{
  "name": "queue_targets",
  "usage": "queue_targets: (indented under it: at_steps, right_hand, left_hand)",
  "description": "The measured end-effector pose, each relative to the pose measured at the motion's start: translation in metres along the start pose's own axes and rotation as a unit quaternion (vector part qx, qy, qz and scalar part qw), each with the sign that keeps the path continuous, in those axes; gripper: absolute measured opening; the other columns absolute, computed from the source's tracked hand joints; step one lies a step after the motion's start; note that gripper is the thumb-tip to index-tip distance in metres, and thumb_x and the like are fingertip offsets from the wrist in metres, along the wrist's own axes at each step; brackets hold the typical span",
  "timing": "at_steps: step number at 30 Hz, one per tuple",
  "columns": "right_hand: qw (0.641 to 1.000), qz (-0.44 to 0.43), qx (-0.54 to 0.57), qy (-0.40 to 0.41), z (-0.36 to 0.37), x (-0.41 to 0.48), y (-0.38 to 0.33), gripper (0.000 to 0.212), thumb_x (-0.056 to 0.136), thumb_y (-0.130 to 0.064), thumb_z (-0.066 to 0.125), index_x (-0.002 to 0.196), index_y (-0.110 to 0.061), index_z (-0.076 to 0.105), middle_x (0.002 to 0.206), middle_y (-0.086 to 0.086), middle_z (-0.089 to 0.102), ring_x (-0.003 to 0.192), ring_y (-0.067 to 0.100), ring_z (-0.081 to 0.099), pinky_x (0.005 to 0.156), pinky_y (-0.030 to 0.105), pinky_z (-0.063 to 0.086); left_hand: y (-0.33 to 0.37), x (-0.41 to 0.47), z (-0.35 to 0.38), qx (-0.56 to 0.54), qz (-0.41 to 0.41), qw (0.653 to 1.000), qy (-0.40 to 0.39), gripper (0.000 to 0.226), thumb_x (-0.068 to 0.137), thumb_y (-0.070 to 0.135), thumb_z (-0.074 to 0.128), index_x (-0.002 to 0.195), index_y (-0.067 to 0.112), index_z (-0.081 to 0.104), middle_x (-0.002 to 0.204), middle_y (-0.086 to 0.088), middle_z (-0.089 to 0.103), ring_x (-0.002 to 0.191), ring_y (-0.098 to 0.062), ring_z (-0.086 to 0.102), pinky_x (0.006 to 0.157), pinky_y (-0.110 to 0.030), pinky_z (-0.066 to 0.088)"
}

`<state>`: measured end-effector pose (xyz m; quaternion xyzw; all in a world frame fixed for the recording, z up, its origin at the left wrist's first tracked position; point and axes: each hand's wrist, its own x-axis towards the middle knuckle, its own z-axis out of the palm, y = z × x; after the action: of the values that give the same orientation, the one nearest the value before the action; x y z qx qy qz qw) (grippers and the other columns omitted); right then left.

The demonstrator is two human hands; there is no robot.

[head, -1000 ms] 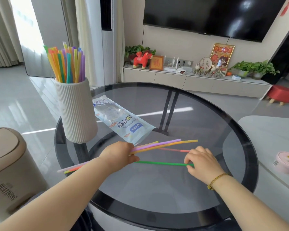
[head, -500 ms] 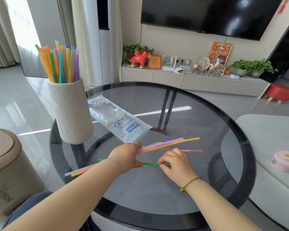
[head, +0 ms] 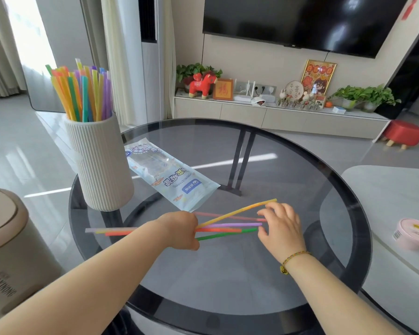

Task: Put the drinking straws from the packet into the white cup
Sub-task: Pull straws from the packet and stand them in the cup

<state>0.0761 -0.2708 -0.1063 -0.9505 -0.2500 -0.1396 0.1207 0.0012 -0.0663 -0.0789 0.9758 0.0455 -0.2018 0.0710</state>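
Observation:
The ribbed white cup (head: 102, 165) stands at the table's left edge with several coloured straws (head: 82, 93) upright in it. The flat straw packet (head: 169, 175) lies just right of the cup. My left hand (head: 179, 228) is shut on a fanned bunch of straws (head: 228, 227): yellow, purple, orange and green, low over the glass. A pink straw (head: 230, 216) lies on the table behind them. My right hand (head: 279, 226) is at the straws' right ends, fingers spread, fingertips by the pink straw's end.
The round dark glass table (head: 264, 274) has a black rim. A beige bin (head: 7, 250) stands at the left below the table. At the right is a white side table with a pink tub (head: 413, 234). A TV cabinet lines the far wall.
The green straw has joined the bunch in my left hand. My right hand let go of it and moved right to the straws' far ends, by the pink straw.

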Motion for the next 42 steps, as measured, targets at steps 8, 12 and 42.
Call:
queue_targets:
  at_steps: [8, 12, 42]
  right_hand:
    - [0.989, -0.035, -0.111, -0.086, 0.003, 0.017, 0.002, 0.022, 0.089, -0.015, 0.039, 0.101, -0.015, 0.058, 0.112, 0.001, 0.06, 0.112, 0.021, 0.045, 0.092, 0.028, 0.035]
    - [0.981, -0.044, -0.116, -0.146, -0.008, 0.021, 0.002, 0.016, 0.083, -0.009, 0.043, 0.089, -0.022, 0.05, 0.111, 0.003, 0.059, 0.108, 0.023, 0.05, 0.087, 0.029, 0.039]
    - [0.906, -0.343, -0.096, 0.228, -0.138, 0.072, -0.101, 0.014, 0.057, -0.01, 0.079, 0.068, -0.017, 0.073, 0.09, 0.01, 0.074, 0.099, 0.038, 0.064, 0.09, 0.066, 0.037]
  left_hand:
    - [-0.014, -0.005, 0.004, 0.023, -0.009, 0.995, 0.093, 0.024, 0.089, 0.022, 0.041, 0.107, 0.008, 0.048, 0.084, -0.004, 0.048, 0.08, -0.026, 0.05, 0.066, -0.029, 0.034]
    - [-0.028, -0.007, -0.001, -0.006, -0.028, 0.985, 0.169, 0.024, 0.093, 0.03, 0.037, 0.104, 0.012, 0.048, 0.096, -0.01, 0.06, 0.09, -0.029, 0.055, 0.066, -0.027, 0.032]
    - [-0.015, -0.032, -0.065, -0.556, 0.071, 0.811, 0.167, 0.033, 0.08, 0.028, 0.065, 0.052, 0.018, 0.049, 0.043, 0.007, 0.033, 0.034, -0.006, 0.03, 0.037, -0.014, 0.029]
